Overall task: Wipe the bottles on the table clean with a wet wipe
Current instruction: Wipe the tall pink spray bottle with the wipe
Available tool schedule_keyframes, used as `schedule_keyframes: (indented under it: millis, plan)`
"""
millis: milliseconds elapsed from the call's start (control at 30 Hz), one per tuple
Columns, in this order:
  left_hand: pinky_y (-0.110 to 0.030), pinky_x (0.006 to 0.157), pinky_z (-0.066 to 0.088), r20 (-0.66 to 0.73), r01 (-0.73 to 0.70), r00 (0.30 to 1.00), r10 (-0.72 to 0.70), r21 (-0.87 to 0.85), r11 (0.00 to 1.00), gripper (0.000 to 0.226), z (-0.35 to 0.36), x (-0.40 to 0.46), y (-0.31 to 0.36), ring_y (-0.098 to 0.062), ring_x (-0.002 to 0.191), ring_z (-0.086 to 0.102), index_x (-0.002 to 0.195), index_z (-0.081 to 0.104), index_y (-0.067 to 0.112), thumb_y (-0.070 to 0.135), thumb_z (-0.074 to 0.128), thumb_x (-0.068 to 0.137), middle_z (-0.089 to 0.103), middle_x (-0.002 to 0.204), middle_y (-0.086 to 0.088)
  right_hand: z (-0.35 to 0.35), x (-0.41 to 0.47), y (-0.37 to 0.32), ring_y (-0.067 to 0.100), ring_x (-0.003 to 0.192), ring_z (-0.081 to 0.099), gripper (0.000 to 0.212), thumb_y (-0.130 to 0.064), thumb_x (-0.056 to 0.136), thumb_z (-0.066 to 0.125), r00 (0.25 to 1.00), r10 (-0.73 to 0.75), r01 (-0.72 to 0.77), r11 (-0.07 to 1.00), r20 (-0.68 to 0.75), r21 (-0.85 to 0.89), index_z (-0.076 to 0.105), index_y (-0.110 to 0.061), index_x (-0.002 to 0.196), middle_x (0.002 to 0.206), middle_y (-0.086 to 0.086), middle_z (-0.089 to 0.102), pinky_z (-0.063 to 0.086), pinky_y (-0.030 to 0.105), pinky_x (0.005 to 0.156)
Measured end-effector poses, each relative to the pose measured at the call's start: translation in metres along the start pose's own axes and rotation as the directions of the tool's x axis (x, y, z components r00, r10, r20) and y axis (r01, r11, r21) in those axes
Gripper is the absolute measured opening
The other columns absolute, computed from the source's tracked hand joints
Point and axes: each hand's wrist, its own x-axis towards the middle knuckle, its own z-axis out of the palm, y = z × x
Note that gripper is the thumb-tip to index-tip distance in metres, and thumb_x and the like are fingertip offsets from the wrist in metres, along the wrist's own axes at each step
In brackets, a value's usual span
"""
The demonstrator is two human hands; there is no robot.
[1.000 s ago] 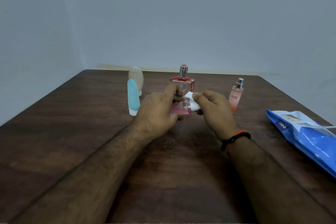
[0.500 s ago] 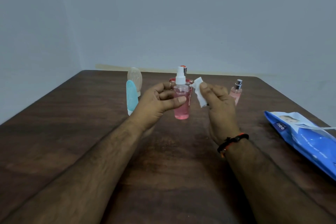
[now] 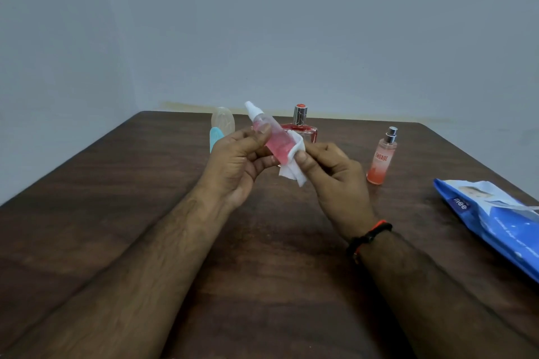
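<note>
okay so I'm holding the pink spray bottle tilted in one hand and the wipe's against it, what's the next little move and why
Probably slide the wet wipe up the pink spray bottle toward its white nozzle. The left hand grips the bottle tilted off the table, and the right hand pinches the wipe around its lower end only, so the upper body looks unwiped.

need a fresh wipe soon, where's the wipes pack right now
In the head view the blue wipes pack lies flat at the table's right edge, right of the right hand and nearer the camera than the orange spray bottle.
</note>
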Motion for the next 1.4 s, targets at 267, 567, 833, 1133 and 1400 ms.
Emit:
schedule_keyframes:
  millis: [267,567,833,1133,1400]
  plan:
    - [-0.042,0.081,0.062,0.056,0.121,0.992,-0.113,-0.182,0.976,0.013,0.006,0.0,0.001,-0.031,0.095,0.072,0.093,0.065,-0.004,0.007,0.063,0.087,0.072,0.098,-0.022,-0.004,0.005,0.001,0.017,0.096,0.069,0.025,-0.011,0.092,0.07,0.915,-0.104,0.146,0.986,-0.389,0.079,0.068,-0.021,0.115,0.103,0.009,0.071,0.057,0.031,0.085]
    - [-0.043,0.083,0.06,0.001,0.147,0.989,-0.15,-0.222,0.964,0.014,0.01,-0.001,-0.007,-0.027,0.091,0.073,0.101,0.063,-0.003,0.006,0.062,0.09,0.072,0.097,-0.021,0.004,-0.002,-0.002,0.015,0.096,0.064,0.021,0.002,0.086,0.074,0.804,-0.56,0.461,0.798,-0.198,-0.387,0.074,0.001,0.107,0.104,0.014,0.065,0.051,0.018,0.085]
    - [-0.037,0.07,0.064,-0.031,0.135,0.988,-0.149,-0.272,0.953,0.021,0.008,-0.001,-0.002,-0.025,0.082,0.074,0.1,0.063,-0.002,0.008,0.066,0.082,0.073,0.093,-0.02,0.003,-0.005,0.001,0.025,0.082,0.06,0.02,0.002,0.086,0.07,0.817,-0.576,0.511,0.729,-0.006,-0.455,0.076,-0.003,0.104,0.095,0.011,0.062,0.051,0.035,0.068]
    - [-0.045,0.085,0.06,-0.008,0.091,0.996,-0.094,-0.173,0.981,0.014,0.009,-0.001,0.0,-0.029,0.092,0.073,0.099,0.062,-0.003,0.005,0.063,0.087,0.073,0.097,-0.021,-0.002,0.0,0.003,0.025,0.088,0.065,0.021,-0.002,0.09,0.068,0.806,-0.57,0.444,0.761,-0.161,-0.473,0.076,-0.006,0.109,0.097,0.012,0.065,0.055,0.037,0.074]
    - [-0.035,0.074,0.062,-0.03,0.108,0.992,-0.119,-0.25,0.962,0.016,0.006,-0.001,-0.001,-0.023,0.082,0.072,0.095,0.064,0.001,0.01,0.067,0.081,0.072,0.092,-0.018,0.006,-0.008,0.003,0.018,0.083,0.067,0.012,-0.009,0.088,0.072,0.816,-0.577,0.518,0.747,-0.021,-0.417,0.079,-0.007,0.098,0.091,0.007,0.069,0.055,0.03,0.072]
